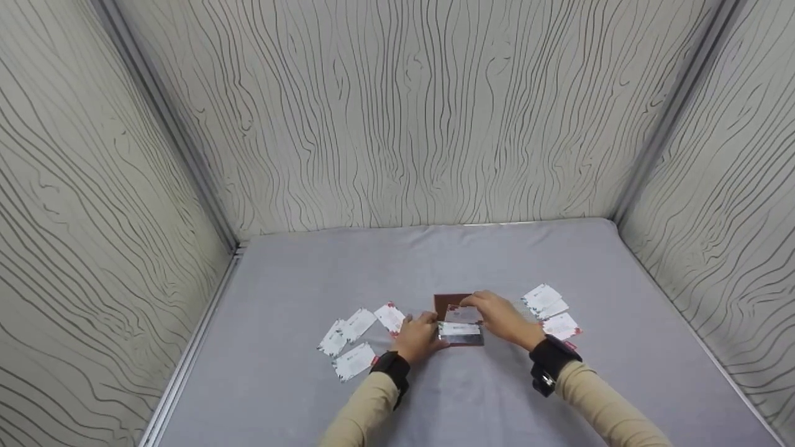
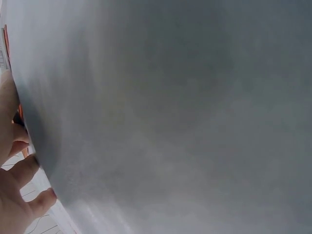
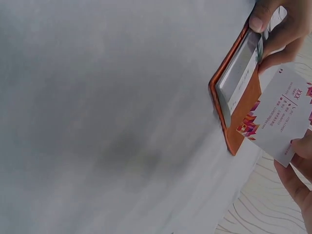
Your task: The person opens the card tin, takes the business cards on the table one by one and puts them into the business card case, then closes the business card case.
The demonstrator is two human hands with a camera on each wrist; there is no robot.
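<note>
A brown business card case lies unfolded on the cloth, its metal holder in the near half with a white card inside. My left hand grips the case at its left end, thumb on the metal edge in the right wrist view. Between thumb and fingers, my right hand pinches a white business card with red and orange patterned corners. This card is tilted over the brown flap, just beyond the metal holder. In the left wrist view, only the left hand's fingers show at the edge.
Several white cards with green corners lie left of the case, with a red-cornered card by the left hand. More cards lie to the right, partly overlapping. Patterned panels enclose the grey cloth-covered table.
</note>
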